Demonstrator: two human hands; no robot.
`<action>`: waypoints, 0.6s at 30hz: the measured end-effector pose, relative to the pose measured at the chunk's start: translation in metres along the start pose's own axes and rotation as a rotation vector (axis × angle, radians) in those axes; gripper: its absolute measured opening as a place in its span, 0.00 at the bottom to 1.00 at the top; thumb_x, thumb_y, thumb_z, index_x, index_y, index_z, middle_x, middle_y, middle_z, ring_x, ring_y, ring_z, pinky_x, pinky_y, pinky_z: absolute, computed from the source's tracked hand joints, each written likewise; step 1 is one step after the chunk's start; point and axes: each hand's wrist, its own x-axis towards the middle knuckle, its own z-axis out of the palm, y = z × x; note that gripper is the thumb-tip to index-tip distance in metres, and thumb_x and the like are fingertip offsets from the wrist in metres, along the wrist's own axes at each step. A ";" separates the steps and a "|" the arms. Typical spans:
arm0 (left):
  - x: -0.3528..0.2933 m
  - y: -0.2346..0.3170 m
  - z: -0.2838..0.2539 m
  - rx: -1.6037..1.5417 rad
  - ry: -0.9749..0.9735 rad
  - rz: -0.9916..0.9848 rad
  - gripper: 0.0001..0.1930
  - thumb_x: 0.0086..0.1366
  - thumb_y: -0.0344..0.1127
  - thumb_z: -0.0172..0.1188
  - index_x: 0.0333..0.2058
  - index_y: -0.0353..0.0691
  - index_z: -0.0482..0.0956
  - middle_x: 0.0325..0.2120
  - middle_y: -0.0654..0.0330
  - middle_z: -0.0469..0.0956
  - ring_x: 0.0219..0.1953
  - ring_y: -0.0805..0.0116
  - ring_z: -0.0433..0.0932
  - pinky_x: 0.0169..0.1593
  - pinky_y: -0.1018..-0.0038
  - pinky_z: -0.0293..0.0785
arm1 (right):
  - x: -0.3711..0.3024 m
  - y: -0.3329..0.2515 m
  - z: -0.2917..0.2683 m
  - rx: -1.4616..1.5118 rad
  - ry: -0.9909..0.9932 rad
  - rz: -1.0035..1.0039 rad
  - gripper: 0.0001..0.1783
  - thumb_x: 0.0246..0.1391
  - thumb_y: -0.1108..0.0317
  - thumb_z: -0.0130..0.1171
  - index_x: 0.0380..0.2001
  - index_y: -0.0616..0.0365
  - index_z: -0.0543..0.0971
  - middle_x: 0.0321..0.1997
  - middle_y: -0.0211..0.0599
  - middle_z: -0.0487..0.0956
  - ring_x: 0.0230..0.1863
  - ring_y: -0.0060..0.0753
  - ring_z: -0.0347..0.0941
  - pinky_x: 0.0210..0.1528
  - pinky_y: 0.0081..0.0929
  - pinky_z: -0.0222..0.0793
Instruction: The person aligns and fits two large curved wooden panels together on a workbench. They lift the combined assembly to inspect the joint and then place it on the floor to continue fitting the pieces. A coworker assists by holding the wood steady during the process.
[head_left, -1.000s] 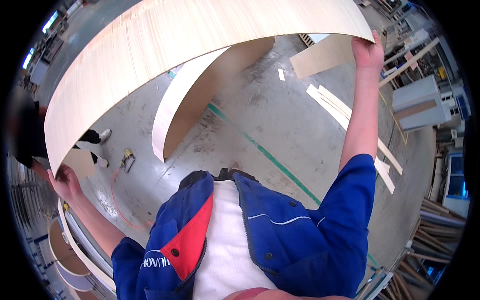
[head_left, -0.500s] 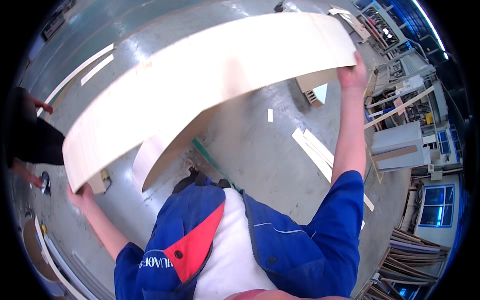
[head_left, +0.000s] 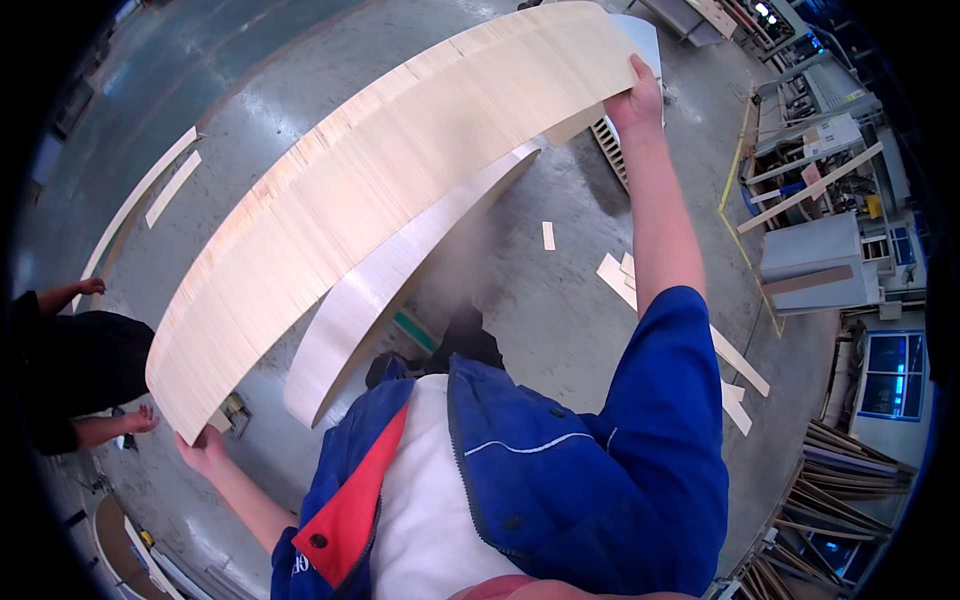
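A long, curved pale wooden panel (head_left: pixel 400 170) spans the view in front of me, slanting from lower left to upper right. My left hand (head_left: pixel 203 450) grips its lower left end, fingers hidden partly behind the edge. At the upper right end my right hand (head_left: pixel 638 100) is closed round the panel's near edge, thumb on its face. Beneath it lies another curved panel (head_left: pixel 365 295), whitish and bowed, close to my feet. Whether the two panels touch cannot be made out.
At the left a person in dark clothes (head_left: pixel 85 370) has both hands extended. Wood strips (head_left: pixel 740 360) lie on the floor at right, with longer strips (head_left: pixel 140 200) at far left. Stacked boards (head_left: pixel 840 490) and a grey box (head_left: pixel 815 265) stand at right.
The held panel has tilted, its right end moving up and left and its left end down toward me. More of the whitish panel below shows. The person at left has moved nearer.
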 end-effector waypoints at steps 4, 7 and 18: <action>-0.017 -0.027 0.025 0.030 0.027 -0.016 0.19 0.68 0.37 0.47 0.51 0.29 0.71 0.47 0.51 0.77 0.48 0.57 0.78 0.50 0.64 0.78 | 0.070 0.009 -0.041 0.036 -0.012 0.031 0.23 0.66 0.64 0.39 0.59 0.68 0.61 0.59 0.49 0.70 0.60 0.45 0.67 0.64 0.42 0.63; -0.050 -0.056 0.060 0.155 0.109 0.019 0.20 0.68 0.38 0.45 0.52 0.29 0.70 0.49 0.50 0.76 0.50 0.56 0.76 0.53 0.62 0.76 | 0.098 0.020 -0.051 0.020 0.095 0.032 0.23 0.67 0.63 0.38 0.59 0.67 0.62 0.60 0.48 0.70 0.61 0.45 0.67 0.64 0.42 0.63; -0.097 -0.106 0.128 0.172 0.019 -0.144 0.17 0.66 0.34 0.48 0.47 0.27 0.74 0.43 0.51 0.80 0.45 0.60 0.80 0.51 0.67 0.76 | 0.218 0.059 -0.180 0.138 0.160 0.116 0.23 0.63 0.68 0.46 0.58 0.69 0.62 0.57 0.47 0.71 0.58 0.45 0.69 0.61 0.41 0.66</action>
